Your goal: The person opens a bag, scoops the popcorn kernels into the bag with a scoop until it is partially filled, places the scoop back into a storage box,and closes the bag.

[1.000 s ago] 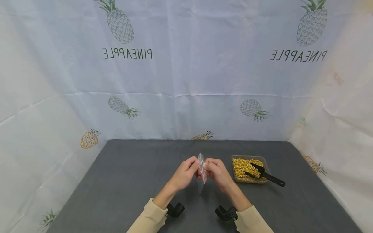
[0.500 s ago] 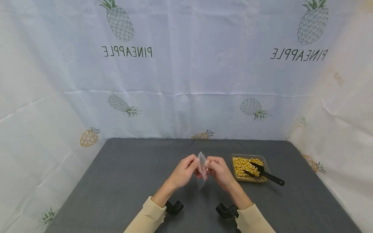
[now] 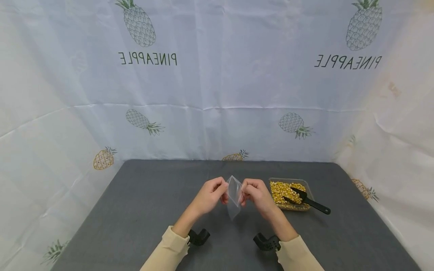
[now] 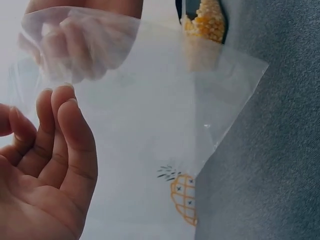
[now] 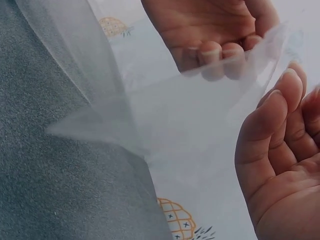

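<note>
A clear plastic bag (image 3: 234, 194) hangs above the middle of the table, its mouth spread into a diamond shape. My left hand (image 3: 211, 195) pinches one side of the mouth between thumb and fingers, and my right hand (image 3: 257, 195) pinches the opposite side. Through the left wrist view the thin film (image 4: 145, 100) stretches away from the left fingers (image 4: 75, 135), with the other hand seen through it. From the right wrist the bag (image 5: 190, 100) shows nothing inside, its corner pointing down toward the table.
To the right of the hands stands a clear plastic container (image 3: 310, 192) of yellow corn kernels (image 3: 279, 190). A black scoop (image 3: 317, 206) lies in the kernels, its handle over the rim. Dark grey cloth covers the table (image 3: 152, 195); a pineapple-print curtain (image 3: 217, 82) surrounds it.
Both hands have moved apart, and the bag's mouth has widened from a narrow slit to an open diamond. The container and scoop stay put.
</note>
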Demonstrator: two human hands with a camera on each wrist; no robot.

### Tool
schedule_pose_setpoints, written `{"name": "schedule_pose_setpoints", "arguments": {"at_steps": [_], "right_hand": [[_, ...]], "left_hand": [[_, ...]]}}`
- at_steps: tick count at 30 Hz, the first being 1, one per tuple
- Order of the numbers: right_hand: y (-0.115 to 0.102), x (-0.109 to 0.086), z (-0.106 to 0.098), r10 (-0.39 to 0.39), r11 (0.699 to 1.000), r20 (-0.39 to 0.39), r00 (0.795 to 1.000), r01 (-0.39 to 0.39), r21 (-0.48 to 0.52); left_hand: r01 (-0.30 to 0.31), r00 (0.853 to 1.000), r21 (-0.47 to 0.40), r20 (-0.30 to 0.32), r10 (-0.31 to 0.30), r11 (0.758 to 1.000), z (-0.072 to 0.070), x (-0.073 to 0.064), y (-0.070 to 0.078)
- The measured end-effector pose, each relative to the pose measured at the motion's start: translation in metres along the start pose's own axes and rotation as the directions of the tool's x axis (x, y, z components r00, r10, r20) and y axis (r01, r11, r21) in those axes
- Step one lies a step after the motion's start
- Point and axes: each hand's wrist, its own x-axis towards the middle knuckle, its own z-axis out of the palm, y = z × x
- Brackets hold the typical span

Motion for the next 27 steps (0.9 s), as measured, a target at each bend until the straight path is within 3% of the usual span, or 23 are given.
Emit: {"name": "schedule_pose_setpoints", "arguments": {"at_steps": [14, 27], "right_hand": [[-0.003, -0.001, -0.008, 0.023, 1.000, -0.008, 1.000, -0.024, -0.020], [-0.008, -0.002, -0.011, 0.006, 0.999, 0.034, 0.999, -0.005, -0.042]], "left_hand": [[0.002, 1.000, 0.013, 0.019, -0.002, 1.000, -0.014, -0.002, 0.006], [-0.050, 0.997, -0.020, 0.057, 0.051, 0.999, -0.020, -0.002, 0.008]]}}
